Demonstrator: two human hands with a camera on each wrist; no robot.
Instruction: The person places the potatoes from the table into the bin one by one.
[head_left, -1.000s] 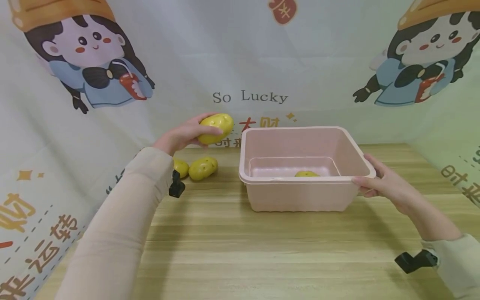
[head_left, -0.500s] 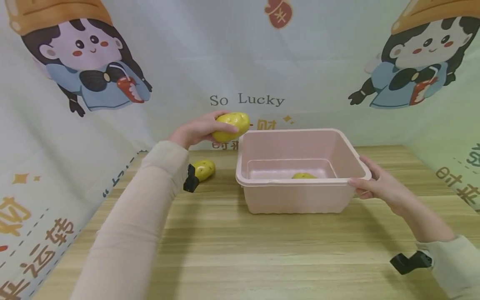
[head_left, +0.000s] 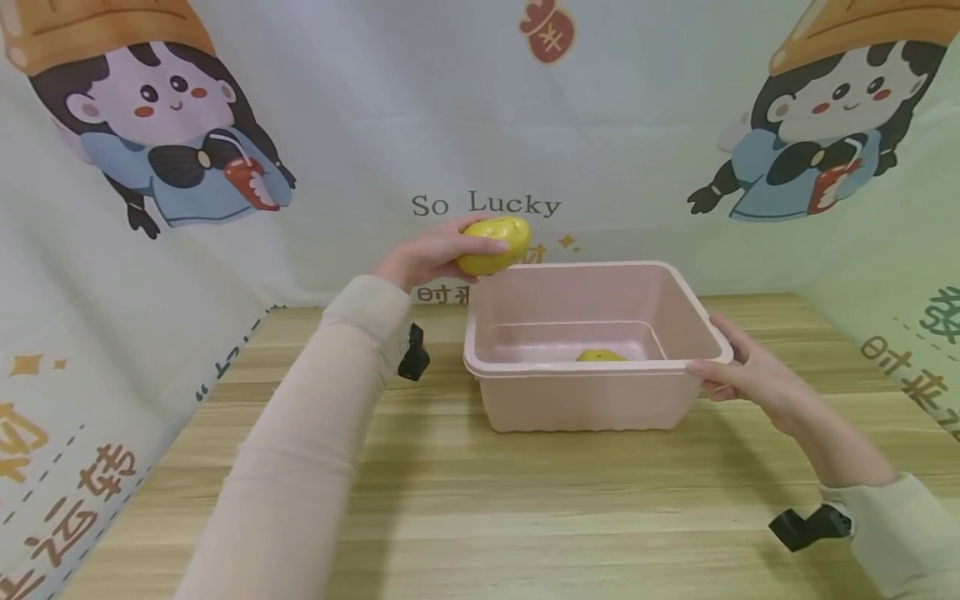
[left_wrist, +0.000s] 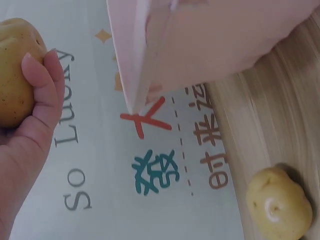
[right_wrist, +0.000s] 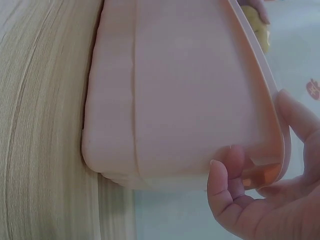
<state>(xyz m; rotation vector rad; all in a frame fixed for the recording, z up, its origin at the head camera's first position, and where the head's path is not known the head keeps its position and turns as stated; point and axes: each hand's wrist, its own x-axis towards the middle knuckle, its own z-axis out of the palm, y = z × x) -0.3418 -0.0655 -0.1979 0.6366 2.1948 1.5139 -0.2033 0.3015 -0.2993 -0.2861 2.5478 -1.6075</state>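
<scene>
My left hand (head_left: 438, 250) grips a yellow potato (head_left: 495, 246) above the back left corner of a pink plastic bin (head_left: 592, 400). In the left wrist view the fingers wrap round this potato (left_wrist: 17, 75), and the bin's rim is apart from it. My right hand (head_left: 757, 375) holds the bin's right rim, thumb on the edge and fingers beneath the lip, as the right wrist view shows. Inside the bin lies another potato (head_left: 600, 355), mostly hidden by the front wall. One more potato (left_wrist: 279, 205) rests on the table in the left wrist view; the left sleeve hides it from the head view.
The bin stands on a wood-grain table (head_left: 525, 517). A printed cloth (head_left: 360, 125) hangs behind the table and along both sides. Black wrist cameras (head_left: 810, 527) are strapped to both sleeves.
My left hand has carried the potato rightward, from left of the bin to over its back left corner. The left sleeve now covers the table potatoes in the head view. My right hand keeps its hold.
</scene>
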